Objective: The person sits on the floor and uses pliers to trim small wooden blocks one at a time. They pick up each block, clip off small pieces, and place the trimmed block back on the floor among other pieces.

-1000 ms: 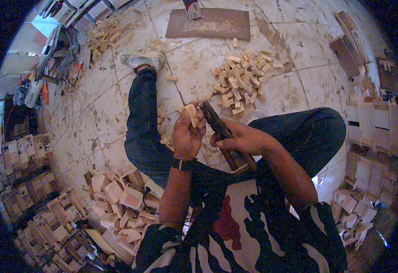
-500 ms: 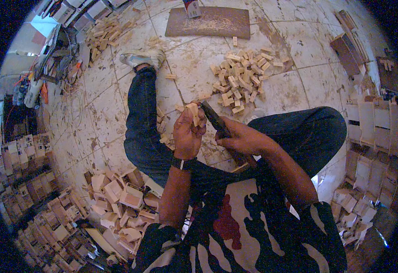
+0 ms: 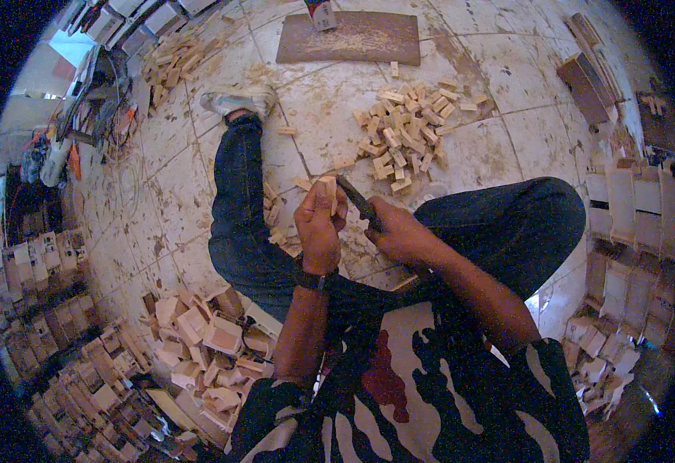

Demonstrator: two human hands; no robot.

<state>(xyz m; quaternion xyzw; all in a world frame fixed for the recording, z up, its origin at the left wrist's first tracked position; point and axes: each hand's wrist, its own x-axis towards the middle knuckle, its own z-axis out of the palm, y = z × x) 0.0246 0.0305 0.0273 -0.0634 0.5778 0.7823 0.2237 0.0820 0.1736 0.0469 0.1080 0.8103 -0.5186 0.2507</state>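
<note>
1. My left grip [image 3: 319, 224] pinches a small pale wooden piece [image 3: 329, 189] between thumb and fingers, holding it up off the floor [image 3: 175, 201], out in front of my lap. I take clock directions from this piece.
2. My right grip [image 3: 399, 231], at 4 o'clock, is closed round a dark, bar-shaped tool [image 3: 358, 199]. The tool slants up toward 11 o'clock, and its far end lies right by the wooden piece; whether the two touch I cannot tell.
3. A dark watch [image 3: 316, 282] circles my left wrist at 6 o'clock.
4. At 2 o'clock a heap of small wooden blocks [image 3: 403, 135] lies loosely tumbled on the stained tiles, near my hands.
5. A single loose block [image 3: 287, 130] rests at 11 o'clock, apart from that heap.
6. At 12 o'clock, well away, a brown board [image 3: 349, 38] lies flat, dusted with pale shavings, with a container [image 3: 322, 15] on it.
7. My shoe [image 3: 237, 100] is between 10 and 11 o'clock; beyond it spreads another pile of wood pieces [image 3: 171, 65].
8. Larger wooden offcuts [image 3: 206, 336] lie jumbled at 7 o'clock, and stacked wooden parts [image 3: 634, 201] stand at 3 o'clock.
</note>
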